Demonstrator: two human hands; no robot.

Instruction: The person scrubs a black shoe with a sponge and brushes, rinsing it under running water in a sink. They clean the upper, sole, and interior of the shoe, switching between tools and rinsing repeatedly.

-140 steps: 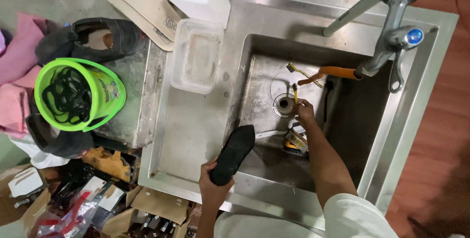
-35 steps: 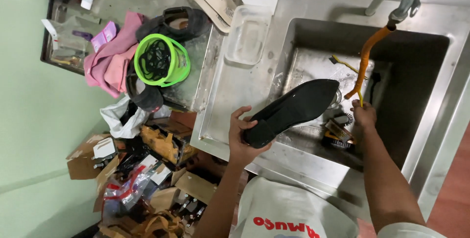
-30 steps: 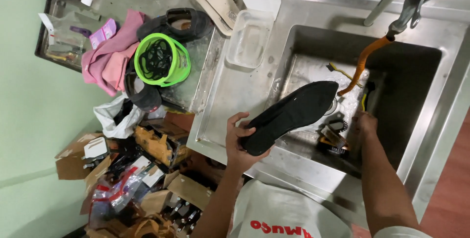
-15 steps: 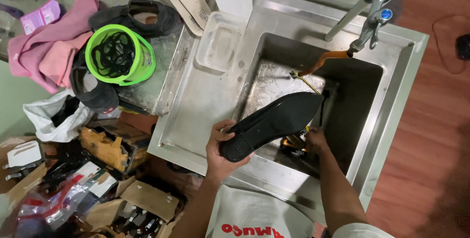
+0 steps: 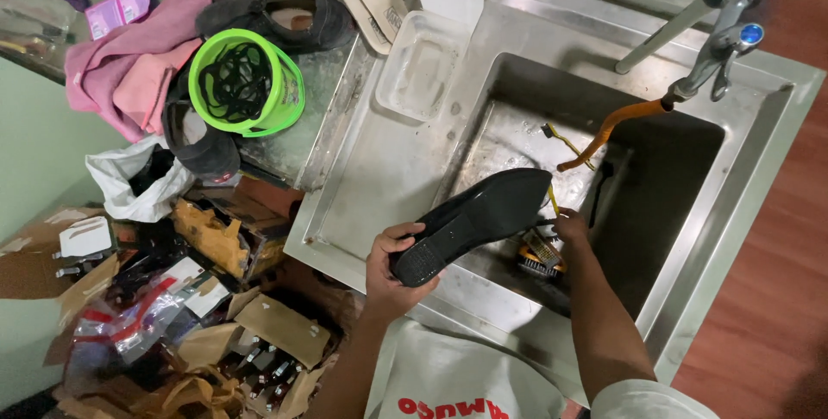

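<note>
The work in hand is the washing of a black shoe (image 5: 470, 225) over a steel sink (image 5: 768, 156). The left hand (image 5: 392, 268) holds the shoe by its heel end, grip closed around it, sole turned up and toe pointing out over the sink's basin. So the shoe sits above the near-left part of the basin, clear of the sink floor.

The right hand (image 5: 571, 229) is down inside the sink, just beyond the shoe's toe, its grip closed on a thin yellow-handled brush (image 5: 552, 201); how firmly it holds cannot be told. Just below that hand, on the sink floor, lies a stiff scrubbing brush (image 5: 539, 257). An orange hose (image 5: 608, 130) runs from the tap (image 5: 720, 40) at the sink's far rim down toward the basin, and another small brush (image 5: 561, 136) lies on the sink floor near the hose's end.

By my judgement the step is the pause between picking up the brush and scrubbing. The next move would call for bringing bristles to the upturned sole while the left hand steadies the shoe over the sink.
</note>
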